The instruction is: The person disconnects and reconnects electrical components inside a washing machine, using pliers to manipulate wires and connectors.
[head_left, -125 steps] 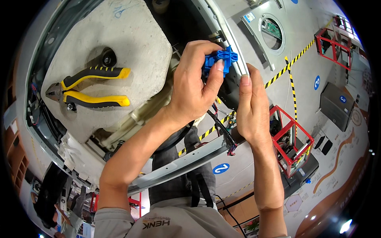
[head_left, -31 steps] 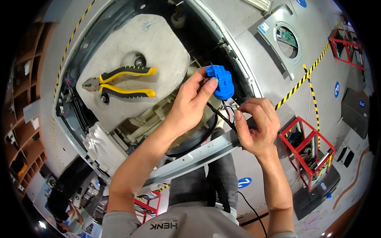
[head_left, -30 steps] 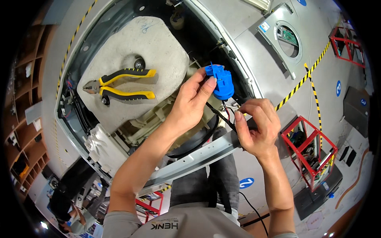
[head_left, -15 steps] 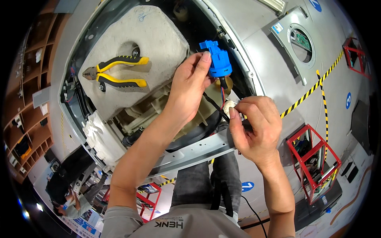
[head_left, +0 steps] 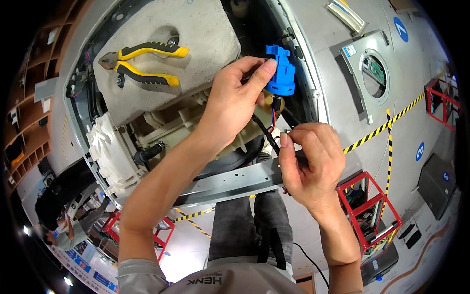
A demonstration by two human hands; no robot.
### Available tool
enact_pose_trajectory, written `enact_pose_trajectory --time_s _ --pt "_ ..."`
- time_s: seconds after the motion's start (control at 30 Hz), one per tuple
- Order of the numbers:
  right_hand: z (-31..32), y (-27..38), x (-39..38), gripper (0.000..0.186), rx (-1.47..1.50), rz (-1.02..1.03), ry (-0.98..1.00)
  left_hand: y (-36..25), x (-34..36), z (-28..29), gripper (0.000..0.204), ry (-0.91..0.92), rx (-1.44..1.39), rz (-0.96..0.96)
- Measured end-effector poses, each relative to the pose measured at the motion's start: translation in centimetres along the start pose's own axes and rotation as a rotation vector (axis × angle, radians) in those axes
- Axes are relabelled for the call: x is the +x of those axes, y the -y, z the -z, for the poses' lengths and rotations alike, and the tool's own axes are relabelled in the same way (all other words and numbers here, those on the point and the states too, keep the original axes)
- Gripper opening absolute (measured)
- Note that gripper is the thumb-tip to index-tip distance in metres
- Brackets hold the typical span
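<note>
My left hand [head_left: 237, 95] grips a blue plastic sensor-like part [head_left: 282, 77] between thumb and fingers, above the right side of an opened washing machine. Thin coloured wires [head_left: 273, 115] run down from its black plug. They meet a black-sleeved cable [head_left: 263, 128] near my right hand [head_left: 316, 164]. That hand is closed in a pinch beside the cable; whatever its fingertips hold is hidden. Yellow-and-black diagonal cutters [head_left: 152, 48] lie with handles spread on the pale concrete block [head_left: 208, 32] inside the machine.
The machine's grey metal rim [head_left: 235, 182] crosses in front of me. A white plastic housing [head_left: 112, 152] sits at its left corner. On the floor to the right are a grey panel with a round hole [head_left: 355, 78] and a red frame stand [head_left: 369, 206]. Another person [head_left: 68, 230] is at lower left.
My view has shifted slightly, so the machine and cutters sit a little differently. Both hands keep their grips, and the blue part stays in my left hand.
</note>
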State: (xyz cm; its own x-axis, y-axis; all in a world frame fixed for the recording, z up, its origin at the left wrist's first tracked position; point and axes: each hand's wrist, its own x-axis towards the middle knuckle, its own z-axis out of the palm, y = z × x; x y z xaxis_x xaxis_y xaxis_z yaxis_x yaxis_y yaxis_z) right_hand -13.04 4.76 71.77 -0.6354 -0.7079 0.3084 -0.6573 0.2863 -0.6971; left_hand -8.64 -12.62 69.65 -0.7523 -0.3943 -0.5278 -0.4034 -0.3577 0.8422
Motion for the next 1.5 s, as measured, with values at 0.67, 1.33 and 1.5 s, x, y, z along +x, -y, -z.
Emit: enact_pose_trajectory --time_s 0.67,1.33,1.5 --pt "0.6 3.7 1.4 0.018 -0.158 -0.161 0.367 1.1 0.3 -1.1 0.023 -0.214 0.415 -0.460" --pt "0.4 3.3 0.9 0.037 -0.274 -0.146 0.406 4.5 2.9 -1.0 0.025 -0.093 0.164 -0.486" --pt "0.1 3.3 0.9 0.037 -0.285 -0.158 0.388 4.3 3.3 -0.9 0.025 -0.120 0.220 -0.509"
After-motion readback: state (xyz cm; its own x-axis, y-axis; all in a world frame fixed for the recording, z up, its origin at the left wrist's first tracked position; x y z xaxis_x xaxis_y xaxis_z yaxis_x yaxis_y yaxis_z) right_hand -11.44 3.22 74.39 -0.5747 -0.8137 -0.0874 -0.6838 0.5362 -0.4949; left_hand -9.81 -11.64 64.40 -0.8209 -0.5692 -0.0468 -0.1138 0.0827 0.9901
